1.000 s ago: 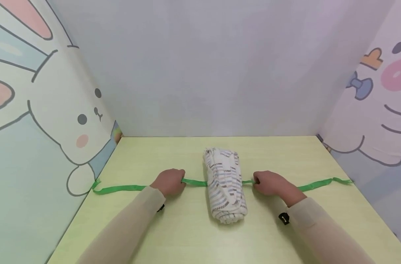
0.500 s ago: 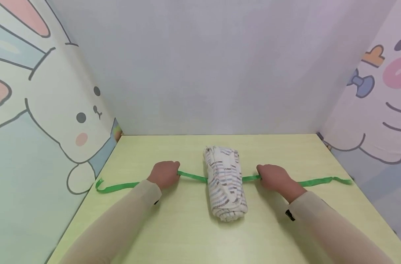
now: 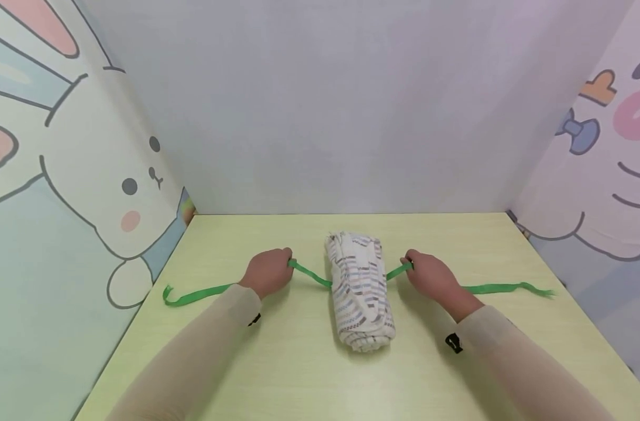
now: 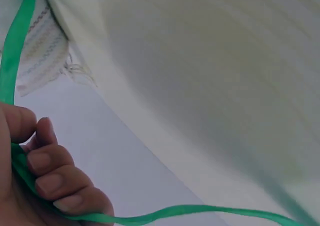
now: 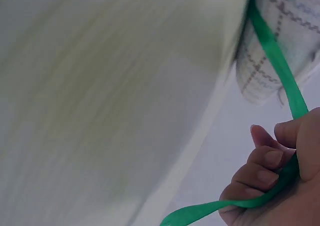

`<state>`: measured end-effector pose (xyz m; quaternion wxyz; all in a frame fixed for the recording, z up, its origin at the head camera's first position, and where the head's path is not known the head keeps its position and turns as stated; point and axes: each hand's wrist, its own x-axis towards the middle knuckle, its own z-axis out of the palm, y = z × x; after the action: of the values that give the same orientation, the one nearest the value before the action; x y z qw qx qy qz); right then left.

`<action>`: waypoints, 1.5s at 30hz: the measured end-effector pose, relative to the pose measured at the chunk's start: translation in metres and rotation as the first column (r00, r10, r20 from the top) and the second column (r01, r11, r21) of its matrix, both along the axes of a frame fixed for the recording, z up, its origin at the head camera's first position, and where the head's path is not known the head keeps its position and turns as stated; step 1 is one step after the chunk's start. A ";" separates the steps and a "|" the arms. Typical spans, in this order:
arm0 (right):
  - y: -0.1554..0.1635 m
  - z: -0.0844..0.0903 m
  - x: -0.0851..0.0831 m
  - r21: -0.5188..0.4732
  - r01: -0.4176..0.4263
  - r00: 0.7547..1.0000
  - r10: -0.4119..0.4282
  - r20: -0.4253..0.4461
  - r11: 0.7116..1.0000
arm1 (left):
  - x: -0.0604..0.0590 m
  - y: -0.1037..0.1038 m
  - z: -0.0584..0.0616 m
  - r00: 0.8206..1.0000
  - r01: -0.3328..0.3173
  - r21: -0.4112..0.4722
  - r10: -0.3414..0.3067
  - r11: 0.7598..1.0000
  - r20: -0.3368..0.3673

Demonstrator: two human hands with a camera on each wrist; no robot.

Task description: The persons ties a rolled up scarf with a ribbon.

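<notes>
Head view: rolled towel [image 3: 361, 290] lying lengthwise mid-worktop [image 3: 299, 362], green ribbon [image 3: 309, 275] passing beneath it. Left of the towel, left hand [image 3: 268, 273] curled tight around the ribbon, lifting it off the worktop; loose tail trailing away from the towel toward the rabbit panel [image 3: 62, 175]. Right of the towel, right hand [image 3: 429, 276] likewise clenched on the ribbon, raised just beside the towel, tail lying flat beyond.
</notes>
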<state>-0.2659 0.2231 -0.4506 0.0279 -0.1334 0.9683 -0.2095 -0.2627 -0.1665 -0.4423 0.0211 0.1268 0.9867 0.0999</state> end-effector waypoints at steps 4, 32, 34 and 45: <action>-0.003 0.002 0.000 -0.191 0.039 0.998 -0.027 0.062 0.981 | 0.000 0.005 0.001 0.999 -0.031 0.187 0.027 0.982 0.027; -0.037 0.005 0.005 -0.719 0.165 0.976 -0.009 0.216 0.676 | 0.002 0.054 -0.003 0.952 -0.276 0.922 -0.057 0.271 0.302; -0.041 0.006 0.006 -0.727 0.168 0.976 -0.011 0.216 0.666 | 0.003 0.060 -0.001 0.949 -0.287 0.924 -0.056 0.251 0.310; -0.055 0.008 0.010 -0.769 0.140 0.984 -0.005 0.175 0.624 | 0.004 0.085 0.004 0.946 -0.295 0.925 -0.060 0.240 0.317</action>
<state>-0.2554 0.1677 -0.4430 0.0348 -0.0763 0.7821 -0.6175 -0.2587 -0.0815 -0.4379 0.0742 0.0217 0.7090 0.7010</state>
